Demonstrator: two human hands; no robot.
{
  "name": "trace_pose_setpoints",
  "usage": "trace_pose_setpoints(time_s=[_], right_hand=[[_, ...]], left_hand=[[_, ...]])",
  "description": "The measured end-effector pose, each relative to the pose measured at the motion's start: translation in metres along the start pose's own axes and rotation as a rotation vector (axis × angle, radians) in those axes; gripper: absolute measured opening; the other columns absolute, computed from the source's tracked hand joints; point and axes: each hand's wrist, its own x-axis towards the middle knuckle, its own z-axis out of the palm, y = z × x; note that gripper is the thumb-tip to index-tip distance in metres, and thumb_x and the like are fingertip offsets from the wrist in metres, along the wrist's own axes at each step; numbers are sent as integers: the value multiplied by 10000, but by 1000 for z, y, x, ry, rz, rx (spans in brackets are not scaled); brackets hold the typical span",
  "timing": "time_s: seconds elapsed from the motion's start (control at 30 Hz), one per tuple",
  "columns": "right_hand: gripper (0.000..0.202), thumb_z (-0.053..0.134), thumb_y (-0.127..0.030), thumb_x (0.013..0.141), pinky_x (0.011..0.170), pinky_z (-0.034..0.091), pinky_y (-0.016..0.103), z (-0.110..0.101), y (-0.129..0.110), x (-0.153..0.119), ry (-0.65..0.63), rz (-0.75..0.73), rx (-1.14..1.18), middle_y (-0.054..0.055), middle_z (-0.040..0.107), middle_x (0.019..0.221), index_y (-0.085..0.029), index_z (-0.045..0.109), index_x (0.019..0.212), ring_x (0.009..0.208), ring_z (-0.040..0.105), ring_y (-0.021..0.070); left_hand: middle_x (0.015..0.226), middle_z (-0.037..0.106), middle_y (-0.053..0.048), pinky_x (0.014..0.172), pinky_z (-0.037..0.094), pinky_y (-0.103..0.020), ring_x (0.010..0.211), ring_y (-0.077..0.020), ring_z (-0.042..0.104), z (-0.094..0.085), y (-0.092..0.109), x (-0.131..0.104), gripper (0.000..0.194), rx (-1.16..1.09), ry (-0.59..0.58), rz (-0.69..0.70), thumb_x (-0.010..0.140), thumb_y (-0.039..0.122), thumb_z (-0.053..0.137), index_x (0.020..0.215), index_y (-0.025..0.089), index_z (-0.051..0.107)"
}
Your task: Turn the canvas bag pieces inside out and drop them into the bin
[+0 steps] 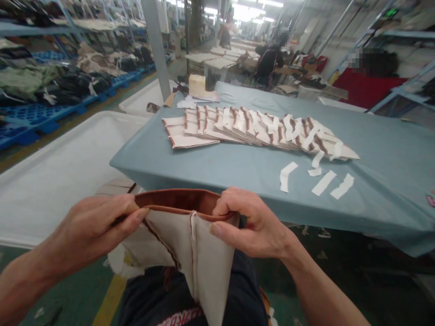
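- Two bare hands are in view, both engaged with one pale fabric pouch (214,253).
- Pouch: held above the lap, in front of the near edge of the table (204,174); mouth turned up, opening stretched between the hands.
- Left hand (105,222): rim pinched at the left end of the mouth, thumb along the near side, fingers curled over.
- Right hand (253,222): rim pinched at the right end, thumb pressed on the pale outer face, index finger hooked over into the mouth.
- Brown lining (180,199) is exposed inside the mouth; rim is edged in the same brown.
- Vertical seam (193,244) is seen on the near face, running down from the rim. A second, dark-edged seam is seen slanting to its left.
- Lower part of the pouch is hung over dark clothing (146,294) with red lettering, partly covered.
- Table is covered in blue-grey cloth. Row of pale panels (234,129) with brown edges is laid across it, overlapped.
- White strips (288,176) are scattered at the row's right end, some on the panels, some on bare cloth.
- Yellowish block (197,85) is set near the table's far left corner.
- White bin (78,167) is placed left of the table; blue pallets (78,108) beyond are loaded with folded fabric.
- Person in dark clothing (267,65) is seen farther back; work not legible.
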Motion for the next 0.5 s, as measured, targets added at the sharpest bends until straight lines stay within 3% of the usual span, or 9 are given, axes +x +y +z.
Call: trace_pose_setpoints(time_s=[0.07,0.13,0.2,0.27,0.33,0.4,0.5], right_hand=[[232,698,-234,1021,623,426,245,-1,-7,6,-20,24,39,-45,625,689,-219,627,801,623,529,119],[175,667,-184,994,605,420,242,-2,-11,9,-61,43,58,-47,618,674,-217,656,823,603,519,118],[153,633,-149,979,637,446,247,-2,-13,10,-99,43,69,-35,659,704,-218,674,850,628,550,125],[144,619,-137,979,692,472,254,-1,-13,11,-124,9,103,-20,718,770,-221,675,876,686,593,132],[136,617,-124,976,748,488,261,0,-11,10,-132,-6,134,-9,761,847,-222,674,900,754,626,137],[128,616,-123,962,782,498,272,1,-9,8,-106,23,141,-6,757,867,-225,668,903,779,633,146],[121,602,-128,930,810,514,300,4,0,3,-70,108,106,3,732,871,-231,652,889,792,635,169]], left_hand=[[756,688,64,671,431,-248,652,-125,628,3,-3,0,260,-82,-17,-49,1138,226,539,913,261,666],[965,812,49,757,504,-220,804,-143,734,8,-1,1,254,-161,-52,-76,1173,250,495,1121,269,743],[1152,847,15,840,550,-223,949,-174,778,14,3,7,318,-251,-114,-42,1208,399,476,1311,269,747],[1196,848,-43,904,579,-266,1020,-214,781,21,10,19,510,-366,-193,16,1193,628,456,1342,244,758],[1134,843,-66,982,573,-297,1041,-222,770,26,20,33,616,-495,-223,71,1170,722,422,1239,227,781],[1090,830,-53,1028,545,-285,1050,-201,763,31,29,45,550,-602,-192,125,1175,682,473,1153,219,770],[968,805,-1,862,524,-216,887,-146,733,35,38,56,303,-679,-219,127,1174,466,629,1071,207,748]])
